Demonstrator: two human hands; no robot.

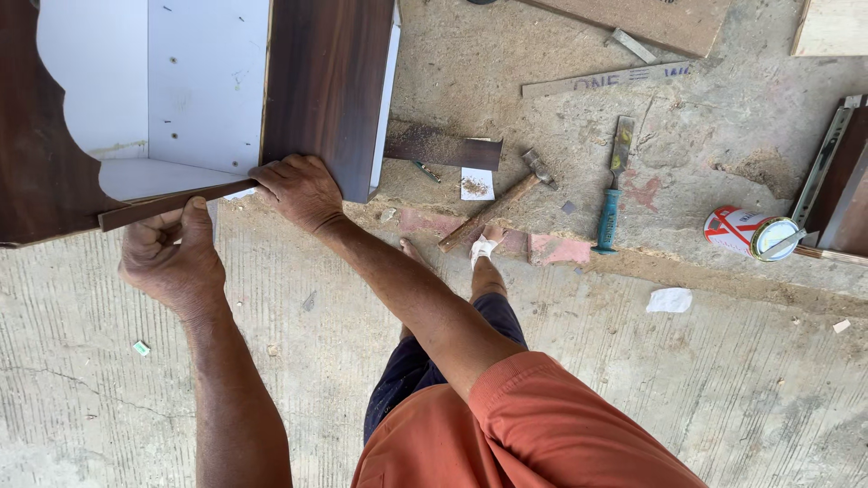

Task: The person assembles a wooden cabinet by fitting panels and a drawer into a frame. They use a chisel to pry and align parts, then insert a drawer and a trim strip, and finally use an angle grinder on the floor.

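Note:
A cabinet box (325,81) with dark wood-grain sides and a white inside lies on a concrete floor. A thin dark wooden strip (154,206) runs along its front lower edge. My left hand (172,258) pinches the strip near its left end, thumb pointing up. My right hand (298,190) presses on the strip's right end, at the corner of the dark side panel. Both forearms reach forward from my orange sleeve.
A hammer (502,199), a chisel with a teal handle (613,194) and a tipped red-and-white can (750,233) lie on the raised concrete to the right. Wood offcuts (443,149), a long flat strip (610,79), a metal drawer slide (823,163) and sawdust surround them. My foot (484,248) stands below the hammer.

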